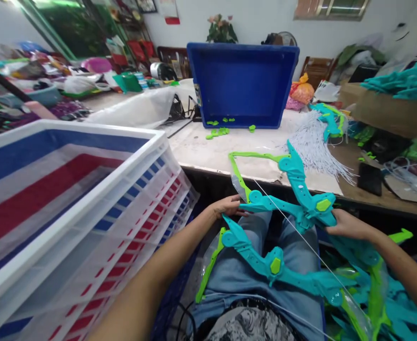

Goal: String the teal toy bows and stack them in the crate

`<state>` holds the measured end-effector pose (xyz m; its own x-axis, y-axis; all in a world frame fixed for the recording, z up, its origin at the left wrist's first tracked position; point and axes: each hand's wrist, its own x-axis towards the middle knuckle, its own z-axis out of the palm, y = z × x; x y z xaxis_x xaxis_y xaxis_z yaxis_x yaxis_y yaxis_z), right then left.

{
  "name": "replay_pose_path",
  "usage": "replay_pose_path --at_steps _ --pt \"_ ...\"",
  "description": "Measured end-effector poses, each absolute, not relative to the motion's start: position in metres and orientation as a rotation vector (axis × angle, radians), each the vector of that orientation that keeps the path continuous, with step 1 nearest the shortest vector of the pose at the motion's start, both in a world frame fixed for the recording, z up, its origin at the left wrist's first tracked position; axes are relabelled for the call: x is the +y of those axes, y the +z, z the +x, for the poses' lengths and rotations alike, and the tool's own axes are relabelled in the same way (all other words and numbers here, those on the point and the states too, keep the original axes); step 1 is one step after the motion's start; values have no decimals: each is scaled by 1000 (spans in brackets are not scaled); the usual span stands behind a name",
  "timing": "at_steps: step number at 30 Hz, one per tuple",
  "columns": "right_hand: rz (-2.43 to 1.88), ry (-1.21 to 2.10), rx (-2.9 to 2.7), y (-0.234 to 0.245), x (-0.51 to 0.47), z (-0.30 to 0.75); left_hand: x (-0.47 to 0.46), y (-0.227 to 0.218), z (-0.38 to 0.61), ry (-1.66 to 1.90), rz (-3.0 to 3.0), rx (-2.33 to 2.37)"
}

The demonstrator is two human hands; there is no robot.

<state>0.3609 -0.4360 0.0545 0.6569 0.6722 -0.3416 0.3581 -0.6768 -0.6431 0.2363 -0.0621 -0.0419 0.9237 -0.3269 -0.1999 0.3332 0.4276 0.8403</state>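
Note:
A teal toy bow [297, 208] with lime-green tips and a white string is held up over the lap. My left hand [230, 207] is closed round the end of one of its limbs, near a lime-green tip piece [242, 177]. At the bow's middle, beside a lime-green hexagonal badge [323, 205], my right hand [347, 225] grips the body; its fingertips are hidden behind the plastic. A second toy bow [251, 255] of the same kind lies across the jeans, below both hands, with its string slack near the waist.
A white plastic crate [123, 142] with a striped lining stands at the left. More teal bows [389, 303] are piled at the lower right. On the table [197, 151] are a blue bin [244, 85], small green pieces [217, 132], white strings [308, 142] and a dark phone-like slab [369, 179].

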Motion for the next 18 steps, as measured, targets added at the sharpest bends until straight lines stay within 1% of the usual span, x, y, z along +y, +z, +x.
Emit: replay_pose_path --at_steps 5,11,15,18 --pt "-2268 852 -840 52 -426 358 -57 -32 226 -364 1204 180" --pt "-2292 876 -847 46 -428 360 -67 -25 212 -259 1380 253" --pt "-2387 825 -857 60 -428 362 -72 -9 211 -154 1428 306" --pt "-2425 711 -899 78 -428 365 -77 5 216 68 1397 386"
